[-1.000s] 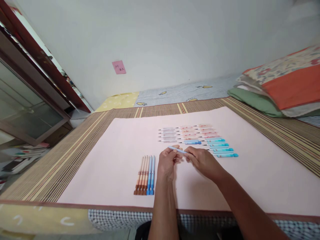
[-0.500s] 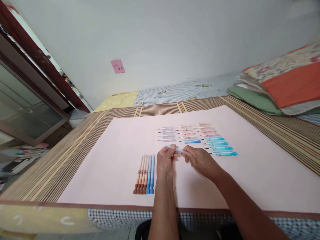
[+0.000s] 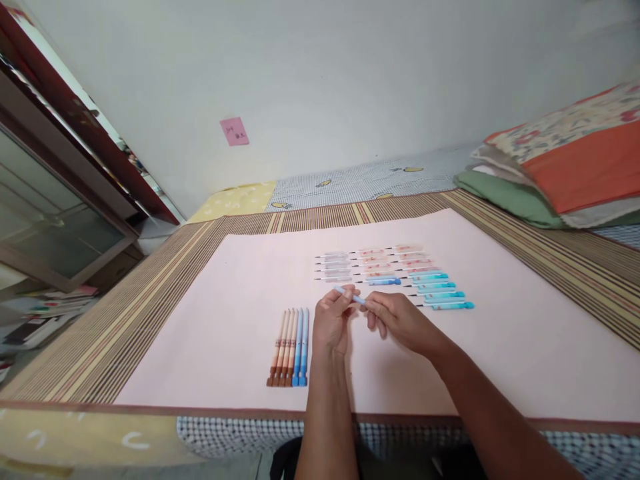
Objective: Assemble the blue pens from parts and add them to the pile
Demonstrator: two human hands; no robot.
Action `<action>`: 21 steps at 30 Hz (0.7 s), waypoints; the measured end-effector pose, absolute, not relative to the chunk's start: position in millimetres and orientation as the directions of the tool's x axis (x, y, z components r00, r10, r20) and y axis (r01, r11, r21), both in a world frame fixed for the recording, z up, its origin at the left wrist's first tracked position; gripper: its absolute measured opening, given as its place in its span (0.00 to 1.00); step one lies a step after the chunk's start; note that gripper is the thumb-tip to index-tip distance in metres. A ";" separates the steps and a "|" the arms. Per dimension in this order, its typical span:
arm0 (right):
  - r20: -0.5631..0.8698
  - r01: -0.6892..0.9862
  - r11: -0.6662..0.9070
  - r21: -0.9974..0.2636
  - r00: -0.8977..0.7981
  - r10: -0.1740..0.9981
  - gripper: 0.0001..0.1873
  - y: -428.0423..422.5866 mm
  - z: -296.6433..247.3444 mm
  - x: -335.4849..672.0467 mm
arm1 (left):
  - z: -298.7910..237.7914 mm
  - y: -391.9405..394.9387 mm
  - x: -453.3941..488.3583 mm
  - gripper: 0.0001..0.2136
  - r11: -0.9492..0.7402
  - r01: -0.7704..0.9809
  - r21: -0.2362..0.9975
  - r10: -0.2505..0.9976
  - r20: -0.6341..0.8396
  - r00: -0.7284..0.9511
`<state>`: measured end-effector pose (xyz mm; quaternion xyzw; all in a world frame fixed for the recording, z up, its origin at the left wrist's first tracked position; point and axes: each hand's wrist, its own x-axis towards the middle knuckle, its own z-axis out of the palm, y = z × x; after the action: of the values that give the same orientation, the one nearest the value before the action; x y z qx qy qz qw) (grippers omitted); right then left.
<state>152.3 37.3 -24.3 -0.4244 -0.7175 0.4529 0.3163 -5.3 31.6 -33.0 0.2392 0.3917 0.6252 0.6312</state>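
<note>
Both hands meet over a pale pink sheet [image 3: 200,333] and hold one light blue pen [image 3: 350,295] between them. My left hand [image 3: 333,323] pinches the pen's left part, fingers curled round it. My right hand [image 3: 400,321] grips its right end with closed fingertips. To the left lies a tight row of assembled pens [image 3: 290,348], several brown-and-cream and two blue. Beyond the hands lie rows of pen parts: clear caps [image 3: 336,267], pink pieces [image 3: 395,259] and blue barrels [image 3: 440,290].
The pink sheet lies on a striped woven mat [image 3: 125,313] over a bed. Folded bedding and a pillow [image 3: 565,167] are stacked at the right. A glass-fronted cabinet [image 3: 55,200] stands at the left with books on the floor. A pink note [image 3: 234,131] sticks to the wall.
The hands have shifted the blue pen slightly; my right hand's fingers have closed further along it. The view has tilted a little.
</note>
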 end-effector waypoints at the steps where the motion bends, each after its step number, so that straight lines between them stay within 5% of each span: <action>1: 0.052 0.272 0.193 -0.943 -0.450 0.892 0.23 38.1 -25.8 153.1 | -29.8 30.1 -6.6 0.21 0.115 -0.623 0.774 0.984 -0.172 -0.033; 5: 0.041 0.196 0.143 -0.970 -0.448 0.893 0.26 40.1 -29.1 155.6 | -19.8 25.2 -5.9 0.25 0.129 -0.671 0.730 0.991 -0.118 0.062; 13: 0.044 0.209 0.147 -0.967 -0.430 0.902 0.23 38.3 -25.5 152.7 | -33.9 32.5 0.2 0.23 0.129 -0.568 0.813 0.943 -0.277 -0.183; 21: 0.124 0.477 0.313 -0.821 -0.386 0.914 0.16 33.8 -21.8 146.3 | -38.6 32.8 1.2 0.23 0.038 -0.436 0.899 0.917 -0.204 -0.341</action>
<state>146.3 33.8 -21.8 -0.4633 -0.7509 0.3592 0.3042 1.2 32.8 -38.6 0.2418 0.4981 0.6501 0.5204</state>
